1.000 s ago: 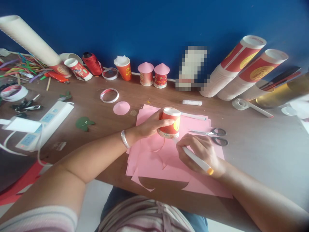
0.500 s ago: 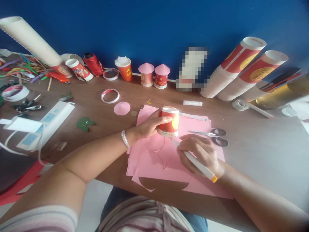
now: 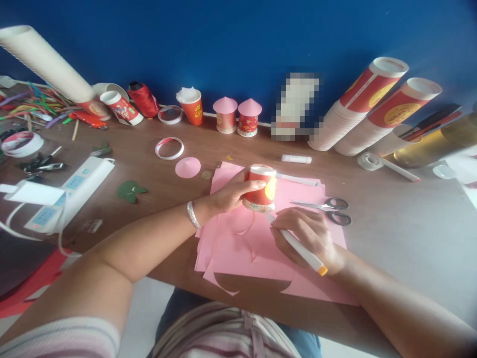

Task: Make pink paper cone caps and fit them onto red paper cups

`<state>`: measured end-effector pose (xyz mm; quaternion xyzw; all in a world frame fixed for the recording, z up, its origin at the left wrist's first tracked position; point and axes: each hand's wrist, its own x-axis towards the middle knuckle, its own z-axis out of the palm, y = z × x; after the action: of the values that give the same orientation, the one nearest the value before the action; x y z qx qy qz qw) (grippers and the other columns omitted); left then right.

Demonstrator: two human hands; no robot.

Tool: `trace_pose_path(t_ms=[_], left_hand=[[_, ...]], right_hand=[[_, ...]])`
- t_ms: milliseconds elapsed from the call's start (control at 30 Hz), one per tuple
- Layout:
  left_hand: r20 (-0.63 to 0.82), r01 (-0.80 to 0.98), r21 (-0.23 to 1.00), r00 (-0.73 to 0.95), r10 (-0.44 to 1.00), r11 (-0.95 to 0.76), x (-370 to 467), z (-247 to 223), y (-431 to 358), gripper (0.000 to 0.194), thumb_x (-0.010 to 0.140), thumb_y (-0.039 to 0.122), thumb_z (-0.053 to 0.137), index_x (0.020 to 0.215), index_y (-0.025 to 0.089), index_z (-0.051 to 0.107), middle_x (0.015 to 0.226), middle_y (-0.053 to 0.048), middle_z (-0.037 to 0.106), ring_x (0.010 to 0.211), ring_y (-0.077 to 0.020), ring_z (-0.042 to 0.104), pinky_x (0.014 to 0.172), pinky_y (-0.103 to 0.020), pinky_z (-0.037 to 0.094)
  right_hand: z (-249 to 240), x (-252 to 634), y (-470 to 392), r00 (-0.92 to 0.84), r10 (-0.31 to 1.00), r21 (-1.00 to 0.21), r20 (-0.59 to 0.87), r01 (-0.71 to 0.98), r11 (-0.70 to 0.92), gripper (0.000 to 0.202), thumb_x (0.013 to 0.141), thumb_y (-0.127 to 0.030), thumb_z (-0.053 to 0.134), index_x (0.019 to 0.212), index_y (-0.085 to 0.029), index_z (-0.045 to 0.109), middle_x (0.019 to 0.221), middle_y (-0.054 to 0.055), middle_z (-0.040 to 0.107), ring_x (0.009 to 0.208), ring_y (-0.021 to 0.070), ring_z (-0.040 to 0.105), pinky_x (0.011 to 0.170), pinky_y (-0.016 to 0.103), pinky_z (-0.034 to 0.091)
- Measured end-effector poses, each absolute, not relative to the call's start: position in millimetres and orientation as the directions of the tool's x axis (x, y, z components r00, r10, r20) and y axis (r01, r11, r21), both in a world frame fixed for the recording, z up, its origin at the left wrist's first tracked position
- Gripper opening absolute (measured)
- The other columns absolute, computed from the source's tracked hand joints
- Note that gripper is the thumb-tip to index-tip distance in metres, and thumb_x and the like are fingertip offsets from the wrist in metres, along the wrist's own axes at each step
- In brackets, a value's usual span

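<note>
My left hand [image 3: 233, 193] grips a red paper cup [image 3: 263, 181] with a yellow emblem and a patterned white rim at its lower end. The thumb lies across the cup's front. Below and right of the cup, my right hand [image 3: 303, 236] is closed around a white marker [image 3: 303, 251] with an orange end, its tip near the cup's lower rim. Both hands are over a stack of pink paper [image 3: 242, 253]. Scissors [image 3: 337, 210] with black handles lie on the paper, just beyond my right hand.
Two red cups with pink cone tops [image 3: 225, 115] stand by the blue wall. Tall cup stacks [image 3: 357, 107] lean at the right, near a tape roll [image 3: 370, 160]. A pink cone [image 3: 188, 167], a green paper piece [image 3: 130, 191] and a power strip [image 3: 70, 196] lie left.
My right hand has shifted slightly left, and the marker's orange end has moved left and up a little. The cup in my left hand has hardly moved.
</note>
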<state>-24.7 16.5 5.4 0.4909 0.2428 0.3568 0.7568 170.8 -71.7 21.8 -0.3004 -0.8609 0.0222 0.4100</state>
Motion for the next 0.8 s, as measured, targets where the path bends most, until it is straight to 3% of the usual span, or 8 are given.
trace_pose_path(t_ms=[400,667,800], left_hand=[[-0.034,-0.282,0.921,0.627,0.779,0.267,-25.3,7.2,15.5,0.036,0.084,0.035,0.074,0.111,0.016,0.062,0.100,-0.007,0.065,0.089,-0.0195,0.062,0.077,-0.031,0.052],[0.009,-0.318,0.914,0.639,0.769,0.254,-25.0,4.9,17.8,0.033,0.085,0.036,0.073,0.108,0.015,0.064,0.099,-0.008,0.066,0.089,-0.0190,0.062,0.077,-0.030,0.052],[0.023,-0.340,0.905,0.639,0.769,0.255,-25.2,1.7,18.9,0.033,0.084,0.036,0.073,0.109,0.016,0.065,0.099,-0.008,0.066,0.089,-0.0193,0.062,0.078,-0.030,0.052]], right_hand=[[22.9,171.4,-72.4,-0.468,0.593,-0.339,0.655,0.519,0.785,0.020,0.088,-0.002,0.058,0.090,-0.022,0.056,0.068,-0.002,0.064,0.055,0.0121,0.059,0.055,0.025,0.050],[27.2,171.9,-73.2,-0.463,0.528,-0.294,0.712,0.485,0.823,0.023,0.084,-0.002,0.061,0.093,-0.023,0.058,0.068,-0.003,0.065,0.064,0.0158,0.070,0.067,0.032,0.064],[26.7,170.1,-74.8,-0.496,0.478,-0.281,0.725,0.421,0.862,0.025,0.083,0.001,0.061,0.095,-0.021,0.058,0.068,-0.004,0.065,0.058,0.0133,0.065,0.081,0.037,0.069]])
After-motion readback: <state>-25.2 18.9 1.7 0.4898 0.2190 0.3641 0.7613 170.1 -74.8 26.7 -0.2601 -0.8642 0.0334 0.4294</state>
